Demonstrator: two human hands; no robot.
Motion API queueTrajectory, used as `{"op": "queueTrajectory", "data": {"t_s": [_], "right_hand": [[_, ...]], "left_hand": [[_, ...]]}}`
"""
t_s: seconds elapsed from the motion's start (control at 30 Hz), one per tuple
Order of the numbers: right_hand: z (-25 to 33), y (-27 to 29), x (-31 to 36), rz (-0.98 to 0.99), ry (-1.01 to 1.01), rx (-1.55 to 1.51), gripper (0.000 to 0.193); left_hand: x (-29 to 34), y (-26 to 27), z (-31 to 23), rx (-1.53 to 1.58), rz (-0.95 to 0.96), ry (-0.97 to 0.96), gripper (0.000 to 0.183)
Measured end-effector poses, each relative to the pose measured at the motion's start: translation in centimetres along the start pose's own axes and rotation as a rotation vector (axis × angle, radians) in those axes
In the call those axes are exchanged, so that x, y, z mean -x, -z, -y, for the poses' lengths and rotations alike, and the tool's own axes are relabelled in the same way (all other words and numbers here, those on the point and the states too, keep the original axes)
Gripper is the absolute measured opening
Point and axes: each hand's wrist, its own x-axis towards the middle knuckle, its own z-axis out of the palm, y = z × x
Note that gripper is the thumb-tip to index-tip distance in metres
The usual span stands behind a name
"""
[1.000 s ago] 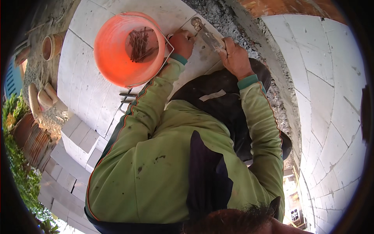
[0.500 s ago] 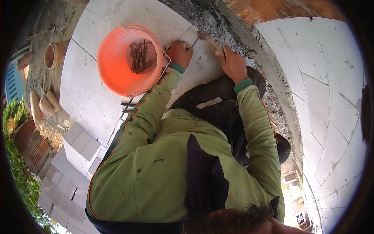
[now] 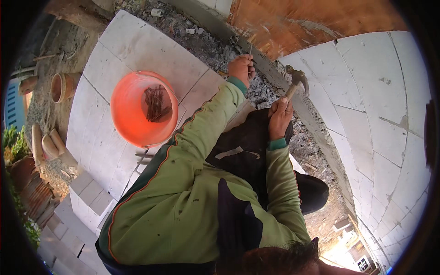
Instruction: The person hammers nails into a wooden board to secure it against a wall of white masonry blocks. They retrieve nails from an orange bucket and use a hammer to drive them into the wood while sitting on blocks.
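My left hand (image 3: 240, 71) is closed, with a thin nail (image 3: 250, 48) poking up from its fingertips. It is over the rubble strip, close to the concrete ledge at the foot of the wall. In my right hand (image 3: 280, 118) is a claw hammer (image 3: 298, 81), gripped by its wooden handle, its metal head raised by the ledge. An orange bucket (image 3: 120, 107) stands on pale blocks to the left of my left arm. Several long, rusty nails (image 3: 155, 103) lie at the bottom of it.
A white block wall (image 3: 366, 105) rises on the right, with a brown board (image 3: 307, 25) at its far end. Grey rubble (image 3: 201, 43) fills the gap beside the pale block surface (image 3: 151, 46). Small pots (image 3: 58, 88) and stacked blocks (image 3: 91, 192) are at the left.
My left hand has gone from beside the bucket to the ledge, now with a nail showing. My right hand has raised the hammer, its head now by the wall. The view has shifted.
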Motion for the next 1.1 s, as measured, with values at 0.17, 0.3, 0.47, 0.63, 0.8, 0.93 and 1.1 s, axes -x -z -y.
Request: {"op": "queueTrajectory", "data": {"t_s": [0.17, 0.3, 0.47, 0.63, 0.8, 0.93, 1.1], "right_hand": [[0.0, 0.2, -0.5, 0.0, -0.05, -0.056, 0.03], [-0.6, 0.1, -0.5, 0.037, -0.049, -0.066, 0.028], [-0.6, -0.8, -1.0, 0.095, -0.081, -0.059, 0.026], [-2.1, -0.7, -2.2, 0.141, -0.065, 0.132, 0.03], [-2.5, -0.2, -5.6, 0.263, 0.164, 0.608, 0.023], [-2.0, -2.7, -11.2, 0.428, 0.415, 0.81, 0.027], [-4.2, -6.7, -17.6, 0.521, 0.746, 0.836, 0.031]], "left_hand": [[-12.8, -1.4, -4.2, 0.026, -0.222, 0.097, 0.01], [-18.4, -0.2, -8.3, -0.075, -0.069, 0.127, 0.009], [-22.4, 0.8, -10.0, -0.481, -0.162, 0.068, 0.015], [-22.2, -0.7, -10.6, -0.45, -0.076, 0.144, 0.014], [-21.1, -1.8, -13.5, -0.534, 0.051, 0.171, 0.015], [-21.9, -2.0, -13.9, -0.566, 0.053, 0.218, 0.015], [-23.6, -0.7, -14.5, -0.465, 0.156, 0.318, 0.018]]}}
